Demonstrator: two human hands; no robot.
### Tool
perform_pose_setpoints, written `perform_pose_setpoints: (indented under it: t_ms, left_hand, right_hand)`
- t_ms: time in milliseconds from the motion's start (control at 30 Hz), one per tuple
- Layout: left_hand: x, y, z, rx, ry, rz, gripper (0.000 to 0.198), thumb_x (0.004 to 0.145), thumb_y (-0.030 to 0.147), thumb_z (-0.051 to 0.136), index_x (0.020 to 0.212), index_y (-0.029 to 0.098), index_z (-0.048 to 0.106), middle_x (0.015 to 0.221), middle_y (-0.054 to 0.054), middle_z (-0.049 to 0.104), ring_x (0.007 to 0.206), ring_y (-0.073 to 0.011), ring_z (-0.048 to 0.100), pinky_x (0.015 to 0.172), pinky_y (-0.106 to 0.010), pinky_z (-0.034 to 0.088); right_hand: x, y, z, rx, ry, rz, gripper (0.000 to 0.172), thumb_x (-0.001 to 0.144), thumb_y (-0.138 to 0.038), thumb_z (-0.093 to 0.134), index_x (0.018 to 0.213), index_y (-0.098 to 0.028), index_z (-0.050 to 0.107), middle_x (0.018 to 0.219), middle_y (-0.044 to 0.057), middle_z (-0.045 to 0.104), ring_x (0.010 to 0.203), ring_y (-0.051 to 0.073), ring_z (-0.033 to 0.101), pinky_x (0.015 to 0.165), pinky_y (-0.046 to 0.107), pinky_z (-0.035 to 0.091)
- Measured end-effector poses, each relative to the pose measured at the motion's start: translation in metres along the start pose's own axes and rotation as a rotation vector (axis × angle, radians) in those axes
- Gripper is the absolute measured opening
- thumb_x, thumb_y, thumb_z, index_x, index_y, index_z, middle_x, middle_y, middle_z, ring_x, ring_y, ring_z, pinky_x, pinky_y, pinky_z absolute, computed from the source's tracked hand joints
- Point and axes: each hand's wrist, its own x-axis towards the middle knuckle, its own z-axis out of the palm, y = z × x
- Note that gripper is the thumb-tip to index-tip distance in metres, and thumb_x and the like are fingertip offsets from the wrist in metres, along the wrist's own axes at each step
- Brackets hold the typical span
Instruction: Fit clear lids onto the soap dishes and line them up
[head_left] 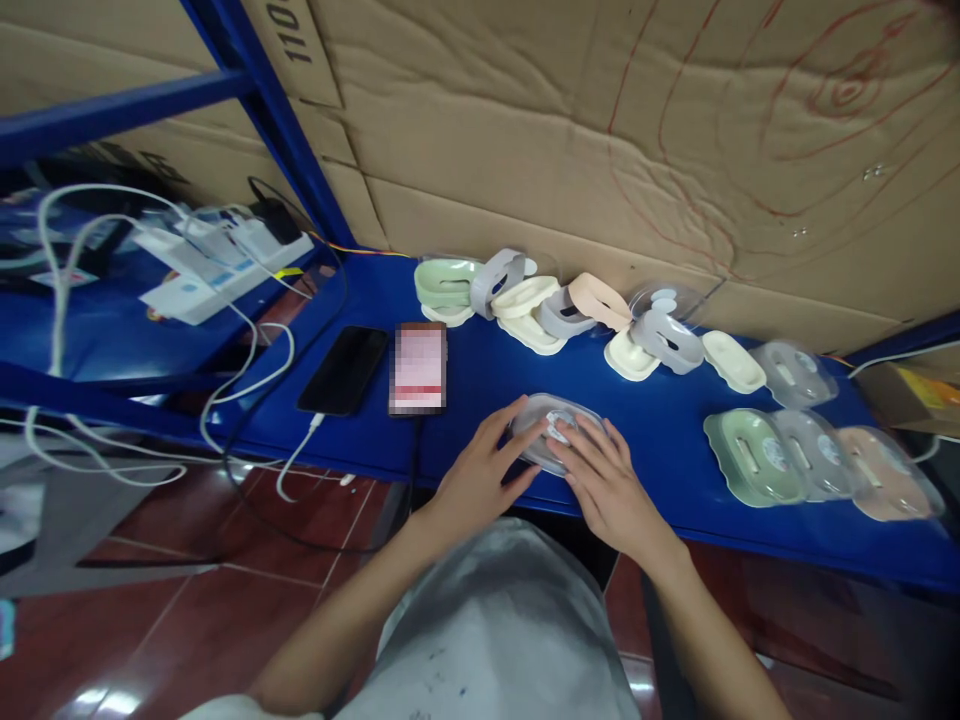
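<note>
Big cardboard wall (600,130) is sitting behind everything, and a blue shelf (660,420) is carrying all the stuff. A bunch of pastel soap dishes (525,300) is lining up along the shelf's back edge, and three lidded dishes (817,455) are sitting toward the right end. A power strip (217,265) with white cables is lying off the left end. A black phone (345,368) and a second phone (418,368) are charging left of middle. The clear-lidded dish (562,407) is resting at the front edge, mid-shelf. The left hand (480,470) and right hand (607,485) are both lying open on it, fingers spread flat over the lid, not curling around it.
</note>
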Motion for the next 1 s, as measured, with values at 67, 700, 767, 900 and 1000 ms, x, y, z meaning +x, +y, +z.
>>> perform_pose_setpoints:
  t_ms: [67, 700, 767, 900, 1000]
  left_hand:
    - [0.001, 0.001, 0.000, 0.007, 0.004, 0.001, 0.069, 0.105, 0.024, 0.064, 0.166, 0.036, 0.035, 0.171, -0.012, 0.035, 0.154, -0.0323, 0.044, 0.120, -0.053, 0.051]
    - [0.002, 0.008, -0.003, 0.082, -0.024, -0.022, 0.060, 0.104, 0.028, 0.065, 0.161, 0.031, 0.044, 0.168, -0.015, 0.040, 0.149, -0.0332, 0.051, 0.117, -0.053, 0.053]
    - [0.002, 0.009, -0.004, 0.080, -0.027, -0.028, 0.061, 0.104, 0.027, 0.065, 0.161, 0.030, 0.044, 0.168, -0.015, 0.041, 0.149, -0.0326, 0.050, 0.118, -0.052, 0.053]
    - [0.002, 0.010, -0.003, 0.061, -0.024, -0.046, 0.055, 0.103, 0.028, 0.067, 0.155, 0.029, 0.049, 0.172, -0.016, 0.032, 0.157, -0.0352, 0.041, 0.120, -0.055, 0.050]
    - [0.000, 0.010, -0.004, 0.002, -0.049, -0.100, 0.049, 0.098, 0.031, 0.075, 0.143, 0.028, 0.057, 0.176, -0.014, 0.026, 0.156, -0.0380, 0.043, 0.117, -0.057, 0.052]
  right_hand:
    - [0.001, 0.001, 0.000, -0.013, -0.010, -0.020, 0.068, 0.109, -0.021, 0.043, 0.172, -0.036, 0.020, 0.172, 0.003, 0.039, 0.163, 0.028, 0.028, 0.130, 0.064, 0.026]
    - [0.026, 0.243, -0.105, -0.406, -0.296, 1.111, 0.035, 0.095, -0.034, 0.068, 0.117, -0.008, 0.077, 0.122, 0.033, 0.071, 0.107, 0.034, 0.071, 0.083, 0.042, 0.043]
    - [0.027, 0.239, -0.109, -0.390, -0.255, 1.089, 0.030, 0.096, -0.034, 0.066, 0.113, -0.013, 0.079, 0.117, 0.028, 0.075, 0.099, 0.029, 0.071, 0.079, 0.038, 0.041]
    - [0.024, 0.216, -0.122, -0.381, -0.098, 0.992, 0.035, 0.102, -0.036, 0.057, 0.119, -0.011, 0.074, 0.113, 0.024, 0.077, 0.094, 0.026, 0.072, 0.077, 0.034, 0.042]
    - [0.019, 0.173, -0.116, -0.316, -0.036, 0.827, 0.034, 0.104, -0.040, 0.057, 0.125, -0.017, 0.071, 0.113, 0.015, 0.079, 0.097, 0.024, 0.073, 0.079, 0.032, 0.047]
